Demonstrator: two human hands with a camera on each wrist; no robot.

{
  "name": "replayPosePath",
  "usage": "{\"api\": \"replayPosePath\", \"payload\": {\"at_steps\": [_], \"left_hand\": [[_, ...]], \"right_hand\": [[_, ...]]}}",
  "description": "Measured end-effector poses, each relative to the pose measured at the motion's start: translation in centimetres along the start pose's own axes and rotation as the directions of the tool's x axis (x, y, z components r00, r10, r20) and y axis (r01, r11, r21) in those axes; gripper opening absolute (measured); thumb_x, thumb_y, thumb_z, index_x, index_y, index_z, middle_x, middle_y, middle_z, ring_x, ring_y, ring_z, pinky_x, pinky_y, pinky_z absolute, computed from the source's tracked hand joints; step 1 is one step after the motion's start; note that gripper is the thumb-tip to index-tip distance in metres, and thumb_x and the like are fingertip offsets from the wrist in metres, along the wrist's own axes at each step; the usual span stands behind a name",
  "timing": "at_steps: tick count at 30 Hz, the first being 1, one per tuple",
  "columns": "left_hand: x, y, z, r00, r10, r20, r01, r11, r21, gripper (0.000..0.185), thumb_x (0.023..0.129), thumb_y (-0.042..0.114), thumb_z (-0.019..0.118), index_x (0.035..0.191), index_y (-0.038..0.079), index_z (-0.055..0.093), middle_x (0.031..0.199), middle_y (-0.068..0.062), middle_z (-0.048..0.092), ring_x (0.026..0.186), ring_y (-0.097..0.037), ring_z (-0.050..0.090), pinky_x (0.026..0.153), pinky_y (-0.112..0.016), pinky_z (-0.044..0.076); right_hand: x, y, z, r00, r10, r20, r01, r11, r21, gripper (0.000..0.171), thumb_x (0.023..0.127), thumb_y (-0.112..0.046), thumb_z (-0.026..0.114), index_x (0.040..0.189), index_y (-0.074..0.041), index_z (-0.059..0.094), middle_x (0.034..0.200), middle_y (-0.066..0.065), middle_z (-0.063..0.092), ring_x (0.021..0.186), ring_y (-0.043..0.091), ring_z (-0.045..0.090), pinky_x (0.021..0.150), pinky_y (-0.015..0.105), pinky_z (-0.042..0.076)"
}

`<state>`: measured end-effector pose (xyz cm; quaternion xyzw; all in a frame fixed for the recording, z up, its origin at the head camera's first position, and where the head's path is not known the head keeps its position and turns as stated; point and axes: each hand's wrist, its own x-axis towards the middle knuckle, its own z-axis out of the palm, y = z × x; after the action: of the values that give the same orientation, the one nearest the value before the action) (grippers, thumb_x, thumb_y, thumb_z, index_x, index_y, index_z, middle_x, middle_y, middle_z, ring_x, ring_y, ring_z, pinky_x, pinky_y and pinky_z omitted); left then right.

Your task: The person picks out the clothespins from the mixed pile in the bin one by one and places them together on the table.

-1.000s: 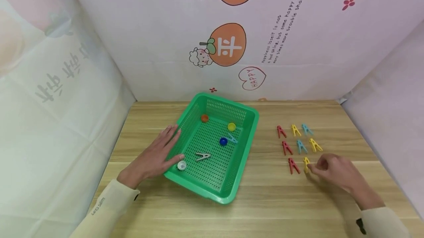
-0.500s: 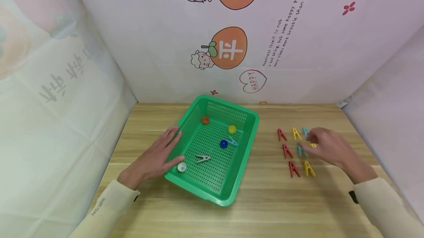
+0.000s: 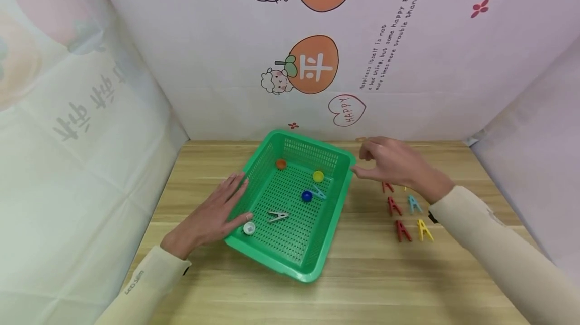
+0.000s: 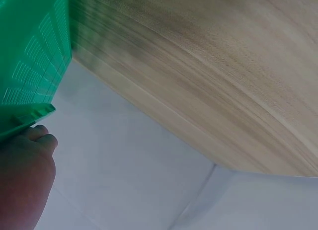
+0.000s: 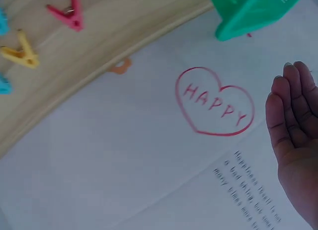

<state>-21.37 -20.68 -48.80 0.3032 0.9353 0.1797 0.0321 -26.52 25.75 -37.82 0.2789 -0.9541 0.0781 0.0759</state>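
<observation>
My left hand [image 3: 213, 214] rests on the left rim of a green plastic basket [image 3: 267, 260], its fingers spread along the rim and its thumb over the front left corner. Beside the basket's far right corner hovers my right hand [image 3: 389, 161], thumb apart from bent fingers and nothing between them. The right wrist view shows its empty palm [image 5: 300, 165]. Inside the basket lie a grey clothespin [image 3: 278, 216], a light blue clothespin [image 3: 319, 192], and small caps: orange [image 3: 281, 164], yellow [image 3: 318, 176], dark blue [image 3: 306, 196] and white [image 3: 249, 228].
Right of the basket, clothespins stand in rows on the wooden table [image 3: 362, 274]: red clothespins [image 3: 403, 231], a yellow clothespin [image 3: 424, 230] and a blue clothespin [image 3: 414, 204] show. My right forearm hides others behind. A printed cloth [image 3: 399, 108] walls the back and sides.
My right hand has let go of the front yellow clothespin, passed over the clothespins behind it, and moved left to the basket's far right corner. My left hand has stayed on the rim.
</observation>
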Motion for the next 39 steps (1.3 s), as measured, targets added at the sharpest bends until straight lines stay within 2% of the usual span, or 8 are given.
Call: {"api": "replayPosePath", "payload": {"at_steps": [4,10,19,26,31,39], "left_hand": [[0.0,0.0,0.1,1.0,0.004,-0.004,-0.004,1.0,-0.009,0.088,0.112,0.053,0.054,0.175,0.007,0.015,0.185,-0.012,0.005,0.171,-0.04,0.006,0.137,-0.061,0.018],[0.0,-0.2,0.2,1.0,0.007,-0.006,-0.007,1.0,-0.006,0.088,0.111,0.052,0.054,0.175,0.007,0.015,0.185,-0.012,0.006,0.171,-0.039,0.005,0.137,-0.061,0.018],[0.0,-0.4,0.4,1.0,0.018,-0.025,-0.018,1.0,-0.006,0.089,0.111,0.053,0.055,0.175,0.006,0.016,0.185,-0.013,0.008,0.171,-0.039,0.006,0.136,-0.062,0.02],[0.2,-0.6,0.3,1.0,0.014,-0.007,-0.014,1.0,0.007,0.089,0.112,0.055,0.053,0.175,0.007,0.013,0.185,-0.012,0.004,0.172,-0.039,0.004,0.137,-0.062,0.018],[0.5,-0.8,-0.1,1.0,0.008,0.001,-0.008,1.0,0.009,0.09,0.111,0.056,0.053,0.176,0.008,0.012,0.186,-0.011,0.003,0.172,-0.038,0.003,0.138,-0.06,0.017],[0.4,-0.9,0.0,1.0,0.006,0.006,-0.006,1.0,0.001,0.09,0.111,0.055,0.054,0.176,0.007,0.013,0.186,-0.01,0.003,0.172,-0.038,0.003,0.137,-0.061,0.017]], "right_hand": [[2.1,-1.4,0.0,0.998,-0.063,0.007,0.063,0.998,0.006,0.036,0.092,-0.041,0.084,0.096,-0.006,0.076,0.095,0.007,0.077,0.088,0.022,0.071,0.081,0.044,0.067],[4.4,-2.9,0.4,0.985,-0.172,0.008,0.172,0.985,-0.003,0.036,0.092,-0.042,0.083,0.092,-0.008,0.073,0.086,0.002,0.069,0.078,0.018,0.063,0.073,0.038,0.061],[6.8,-5.3,1.4,0.96,-0.278,0.041,0.276,0.961,0.029,0.038,0.091,-0.044,0.084,0.097,-0.007,0.078,0.094,0.005,0.075,0.082,0.017,0.07,0.07,0.033,0.063],[8.3,-6.8,3.1,0.918,-0.385,0.098,0.381,0.923,0.059,0.035,0.092,-0.04,0.084,0.095,-0.006,0.075,0.092,0.002,0.072,0.081,0.015,0.066,0.075,0.034,0.063],[9.3,-8.4,4.4,0.894,-0.404,0.193,0.402,0.914,0.049,0.037,0.094,-0.042,0.081,0.098,-0.007,0.074,0.097,0.003,0.072,0.085,0.015,0.066,0.078,0.035,0.063],[9.9,-10.9,7.3,0.828,-0.44,0.348,0.46,0.887,0.029,0.043,0.098,-0.047,0.078,0.109,-0.006,0.078,0.113,0.006,0.075,0.099,0.02,0.072,0.082,0.037,0.066]]}}
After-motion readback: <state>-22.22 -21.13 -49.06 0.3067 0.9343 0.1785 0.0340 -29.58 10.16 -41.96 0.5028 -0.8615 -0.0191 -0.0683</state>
